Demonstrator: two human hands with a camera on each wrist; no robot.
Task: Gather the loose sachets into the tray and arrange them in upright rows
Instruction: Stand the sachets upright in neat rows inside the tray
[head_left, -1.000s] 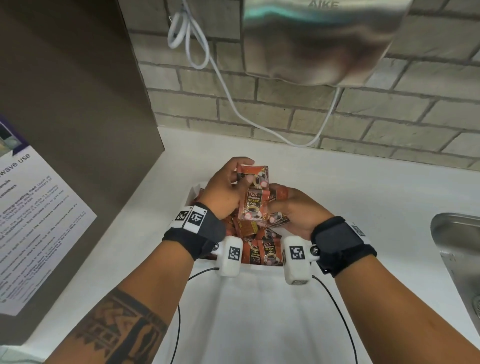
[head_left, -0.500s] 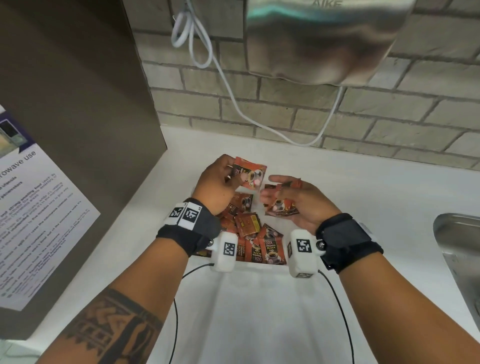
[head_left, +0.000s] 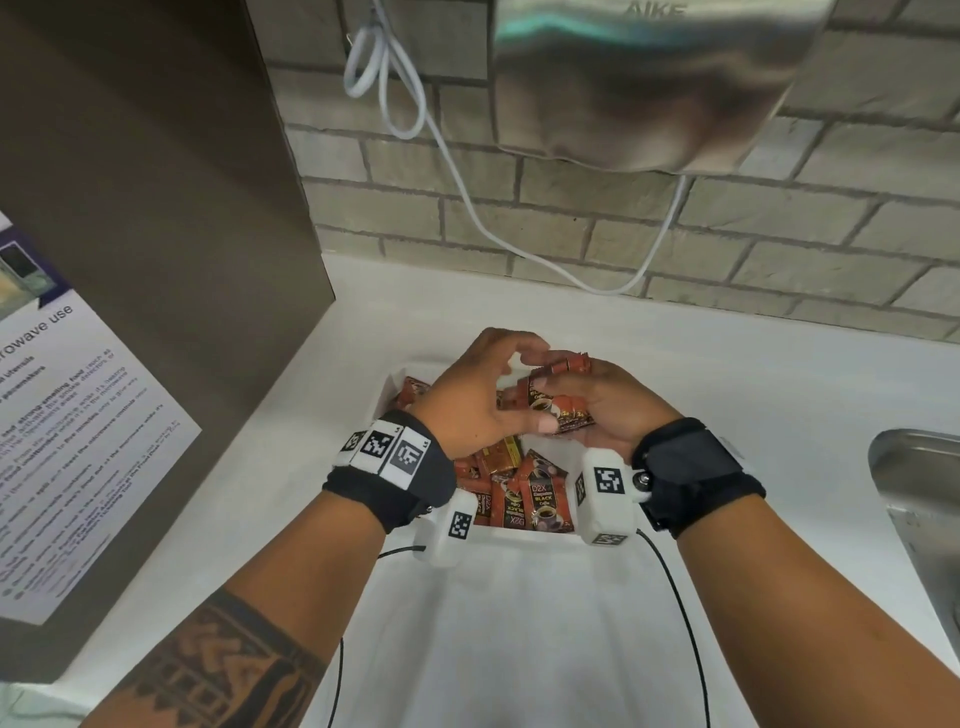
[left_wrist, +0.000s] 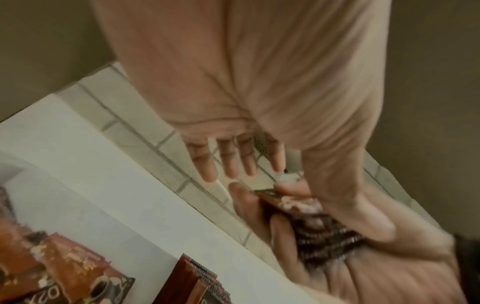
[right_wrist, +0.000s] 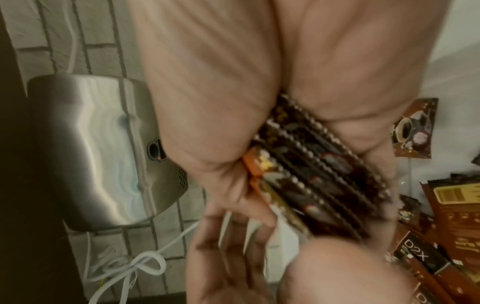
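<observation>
A white tray on the counter holds several orange-brown coffee sachets lying jumbled flat. Above the tray's far half, my right hand grips a stack of sachets on edge between thumb and fingers; the stack's serrated edges fill the right wrist view. My left hand arches over the stack with relaxed, nearly straight fingers. Its thumb rests on the front sachet, and it holds nothing of its own. More loose sachets show below in the left wrist view.
A steel hand dryer hangs on the brick wall above, its white cable looping down. A brown cabinet side with a printed notice stands to the left. A metal sink lies at the right of the white counter.
My left hand carried its single sachet to the right onto the stack in my right hand and let go of it. Both hands have come together over the tray.
</observation>
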